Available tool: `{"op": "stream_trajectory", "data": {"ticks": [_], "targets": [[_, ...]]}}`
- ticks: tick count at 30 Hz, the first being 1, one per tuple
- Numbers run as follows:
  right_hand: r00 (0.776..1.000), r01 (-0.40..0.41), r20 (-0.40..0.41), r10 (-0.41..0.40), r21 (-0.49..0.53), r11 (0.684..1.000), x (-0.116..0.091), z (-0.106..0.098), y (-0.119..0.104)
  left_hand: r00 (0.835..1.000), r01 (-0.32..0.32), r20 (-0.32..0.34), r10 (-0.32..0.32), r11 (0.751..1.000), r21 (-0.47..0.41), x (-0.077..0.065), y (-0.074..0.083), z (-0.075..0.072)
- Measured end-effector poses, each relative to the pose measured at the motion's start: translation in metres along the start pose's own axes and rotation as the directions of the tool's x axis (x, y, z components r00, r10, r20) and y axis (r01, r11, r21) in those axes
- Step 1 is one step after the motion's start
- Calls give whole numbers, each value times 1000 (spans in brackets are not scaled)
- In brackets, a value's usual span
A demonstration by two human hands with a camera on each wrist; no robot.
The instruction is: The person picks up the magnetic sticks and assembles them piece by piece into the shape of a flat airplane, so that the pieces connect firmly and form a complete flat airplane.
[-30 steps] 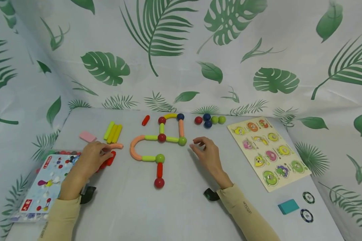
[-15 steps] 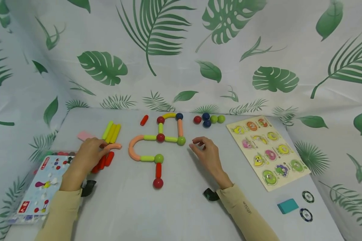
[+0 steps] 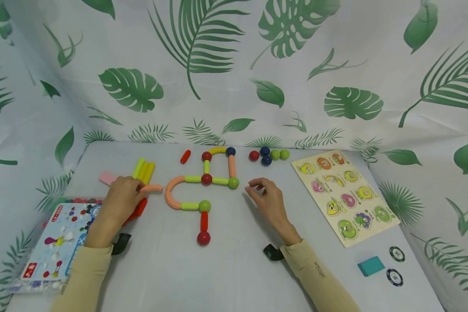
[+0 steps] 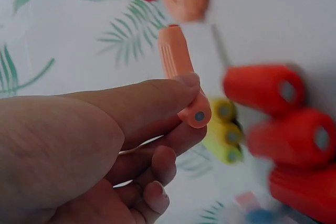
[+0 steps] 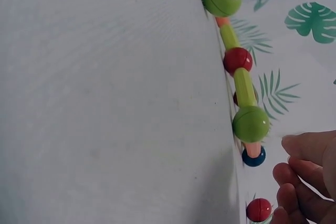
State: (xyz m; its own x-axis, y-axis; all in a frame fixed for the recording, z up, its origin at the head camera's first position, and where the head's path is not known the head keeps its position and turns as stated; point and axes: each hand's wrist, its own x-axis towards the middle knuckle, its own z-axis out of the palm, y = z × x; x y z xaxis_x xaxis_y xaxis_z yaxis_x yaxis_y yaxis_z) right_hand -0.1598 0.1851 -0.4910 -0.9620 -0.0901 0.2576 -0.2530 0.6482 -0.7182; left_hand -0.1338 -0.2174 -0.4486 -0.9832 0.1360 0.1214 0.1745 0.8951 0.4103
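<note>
In the head view my left hand [image 3: 121, 199] is at the left of the table, pinching a curved peach magnetic rod [image 3: 154, 188]. Up close, the left wrist view shows thumb and fingertips round the rod [image 4: 176, 53], a metal disc at its near end. Red rods [image 3: 140, 208] lie beside and partly beneath that hand; yellow and lime rods [image 3: 147, 172] are just beyond it. My right hand [image 3: 269, 201] holds nothing, fingers loosely bent, to the right of a joined figure of rods and balls. The figure's lime ball [image 3: 233, 183] is nearest to it.
Loose red, blue and lime balls [image 3: 266, 160] sit at the back. A wooden fruit puzzle board [image 3: 307, 182] is on the right, with a teal block [image 3: 371, 266] and two round chips nearer. At left are a pink block [image 3: 107, 177] and a box with a printed sheet [image 3: 58, 234].
My left hand has shifted slightly, and the peach rod between its fingers has moved a little to the right, now tilted differently. My right hand has stayed in place.
</note>
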Motion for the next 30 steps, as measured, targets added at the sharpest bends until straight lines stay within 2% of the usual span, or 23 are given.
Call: {"op": "stream_trajectory", "data": {"ticks": [4,7,9,11,14,18,22,27,30], "targets": [[1000,-10,-2,10,2,1000,-1,-2,0,998,-55,-33,55,998,15,1,24,1],[1000,-11,-8,11,6,1000,-3,-3,0,983,-166,-70,167,986,27,1,47,8],[1000,-14,-13,14,6,1000,-3,-5,1,969,-236,-77,235,972,5,0,65,14],[1000,-16,-19,16,3,1000,-4,-5,2,955,-292,-63,291,956,-9,-1,83,22],[999,-18,-27,18,-4,1000,-4,-5,3,939,-344,-17,344,937,-50,-2,109,36],[999,-11,-32,11,-10,1000,-5,-7,5,905,-419,47,423,905,-74,-2,135,59],[999,0,-39,-1,-19,1000,-7,-9,5,885,-445,104,454,890,-96,-2,150,76],[999,7,-51,-9,-34,999,-8,-12,7,876,-449,164,453,891,-62,-2,158,88],[999,7,-46,-9,-36,999,-8,-11,7,876,-444,183,446,894,-55,-2,157,92]]}}
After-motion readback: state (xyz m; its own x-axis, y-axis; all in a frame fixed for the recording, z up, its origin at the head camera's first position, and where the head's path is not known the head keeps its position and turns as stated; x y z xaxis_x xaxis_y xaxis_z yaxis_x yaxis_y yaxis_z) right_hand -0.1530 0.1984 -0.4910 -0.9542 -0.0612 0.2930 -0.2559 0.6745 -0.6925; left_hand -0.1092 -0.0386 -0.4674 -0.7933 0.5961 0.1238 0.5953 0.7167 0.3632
